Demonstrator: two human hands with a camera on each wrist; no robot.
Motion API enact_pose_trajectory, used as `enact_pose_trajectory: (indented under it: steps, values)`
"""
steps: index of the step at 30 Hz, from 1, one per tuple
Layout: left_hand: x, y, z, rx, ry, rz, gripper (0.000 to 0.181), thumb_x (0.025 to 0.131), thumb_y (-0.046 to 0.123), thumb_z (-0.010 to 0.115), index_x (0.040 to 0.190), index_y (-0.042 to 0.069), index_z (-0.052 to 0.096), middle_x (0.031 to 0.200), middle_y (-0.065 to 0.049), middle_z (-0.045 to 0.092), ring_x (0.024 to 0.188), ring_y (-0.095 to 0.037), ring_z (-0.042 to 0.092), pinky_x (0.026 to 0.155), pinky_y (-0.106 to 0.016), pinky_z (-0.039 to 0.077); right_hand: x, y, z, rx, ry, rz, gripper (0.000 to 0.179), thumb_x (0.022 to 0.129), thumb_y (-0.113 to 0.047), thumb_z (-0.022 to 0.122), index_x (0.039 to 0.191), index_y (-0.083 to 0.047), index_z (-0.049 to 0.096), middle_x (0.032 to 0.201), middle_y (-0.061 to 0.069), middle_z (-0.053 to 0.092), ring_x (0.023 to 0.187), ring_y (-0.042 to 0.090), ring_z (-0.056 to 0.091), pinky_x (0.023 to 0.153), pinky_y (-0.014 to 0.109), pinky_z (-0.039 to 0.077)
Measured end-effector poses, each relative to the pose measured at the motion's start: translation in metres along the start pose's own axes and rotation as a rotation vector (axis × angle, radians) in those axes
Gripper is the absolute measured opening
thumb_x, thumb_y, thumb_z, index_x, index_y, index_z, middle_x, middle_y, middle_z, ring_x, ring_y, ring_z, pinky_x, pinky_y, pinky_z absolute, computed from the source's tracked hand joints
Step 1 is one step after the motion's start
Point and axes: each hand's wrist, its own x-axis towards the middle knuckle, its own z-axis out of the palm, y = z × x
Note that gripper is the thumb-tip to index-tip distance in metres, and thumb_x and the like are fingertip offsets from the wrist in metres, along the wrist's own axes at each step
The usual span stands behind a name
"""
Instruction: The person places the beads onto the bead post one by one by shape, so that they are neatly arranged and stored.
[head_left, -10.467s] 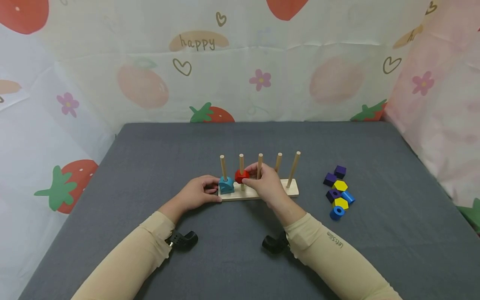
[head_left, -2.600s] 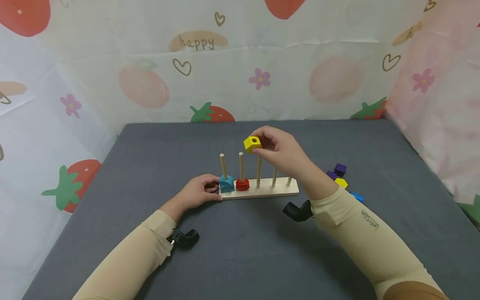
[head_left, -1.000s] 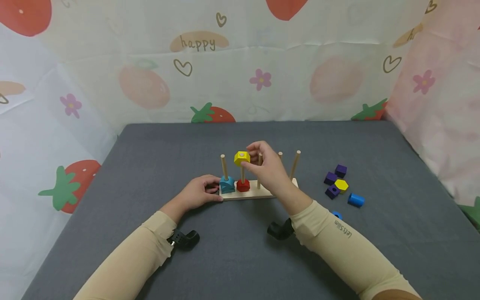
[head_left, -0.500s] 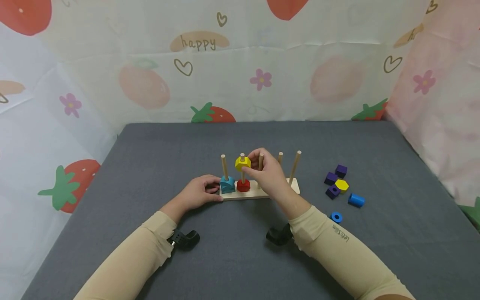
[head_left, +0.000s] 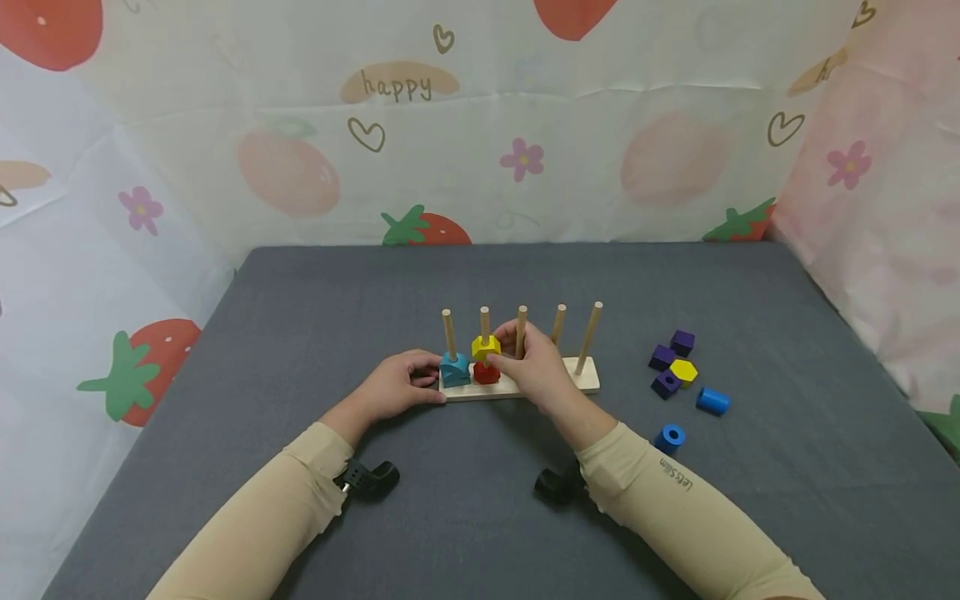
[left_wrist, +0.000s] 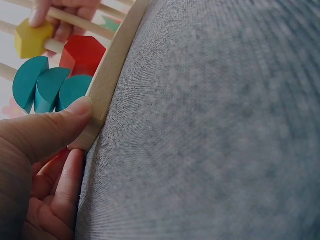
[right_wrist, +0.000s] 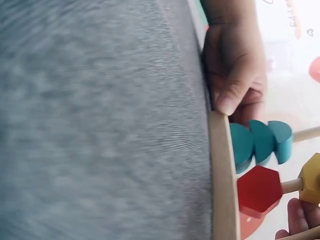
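A wooden peg board (head_left: pixel 587 381) with several upright pegs lies on the table. My left hand (head_left: pixel 393 382) grips its left end, the thumb (left_wrist: pixel 75 112) lying on the front edge. Three teal half-round blocks (left_wrist: pixel 50 90) are stacked on the leftmost peg. On the second peg a red faceted block (head_left: pixel 487 373) sits at the bottom. Above it, threaded on that peg, is a yellow hexagonal block (head_left: pixel 486 347), pinched by my right hand (head_left: pixel 540 371). Both wrist views show bare peg between yellow and red. The right hand partly hides the middle pegs and board.
To the right of the board lie several loose blocks: purple cubes (head_left: pixel 665 383), a yellow hexagonal block (head_left: pixel 683 372), a blue cylinder (head_left: pixel 712 401) on its side and another blue cylinder (head_left: pixel 671 438) near the right sleeve. Patterned cloth (head_left: pixel 570 183) hangs behind the grey table.
Earlier the red block went down the second peg. The right hand then brought a yellow block over that peg and has slid it downward. The left hand has stayed at the board's end.
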Motion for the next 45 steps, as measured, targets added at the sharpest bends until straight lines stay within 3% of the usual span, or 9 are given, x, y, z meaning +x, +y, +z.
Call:
enact_pose_trajectory:
  steps: [4, 22, 34, 45]
  values:
    - [-0.001, 0.001, 0.000, 0.006, -0.002, 0.000, 0.045, 0.073, 0.023, 0.077, 0.115, 0.012, 0.062, 0.112, -0.003, 0.055, 0.097, -0.014, 0.055, 0.086, -0.025, 0.049, -0.001, 0.005, 0.002, -0.019, -0.005, 0.032, 0.025, 0.082, -0.012, 0.069, 0.104, -0.012, 0.056, 0.103, 0.005, 0.058, 0.096, 0.023, 0.054, 0.090, 0.038, 0.046]
    - [-0.001, 0.003, -0.001, 0.014, -0.006, 0.000, 0.046, 0.074, 0.023, 0.077, 0.115, 0.012, 0.062, 0.111, -0.003, 0.056, 0.096, -0.014, 0.055, 0.086, -0.027, 0.049, -0.001, 0.003, -0.001, -0.012, -0.022, 0.041, 0.024, 0.082, -0.013, 0.068, 0.104, -0.013, 0.057, 0.105, 0.005, 0.059, 0.098, 0.023, 0.055, 0.090, 0.039, 0.046]
    - [-0.002, 0.002, -0.001, 0.008, -0.003, -0.004, 0.046, 0.073, 0.025, 0.077, 0.115, 0.013, 0.062, 0.110, -0.002, 0.056, 0.095, -0.013, 0.055, 0.086, -0.028, 0.049, -0.007, -0.028, -0.016, 0.002, -0.049, -0.101, 0.026, 0.086, -0.015, 0.065, 0.109, -0.013, 0.054, 0.110, 0.002, 0.057, 0.111, 0.020, 0.053, 0.099, 0.040, 0.039]
    - [-0.002, 0.003, -0.001, 0.006, 0.002, 0.003, 0.045, 0.074, 0.025, 0.077, 0.115, 0.013, 0.062, 0.110, -0.003, 0.056, 0.095, -0.014, 0.054, 0.087, -0.029, 0.049, -0.011, -0.054, -0.030, -0.021, -0.067, -0.209, 0.023, 0.087, -0.015, 0.063, 0.109, -0.014, 0.056, 0.110, -0.001, 0.057, 0.109, 0.017, 0.051, 0.092, 0.036, 0.043]
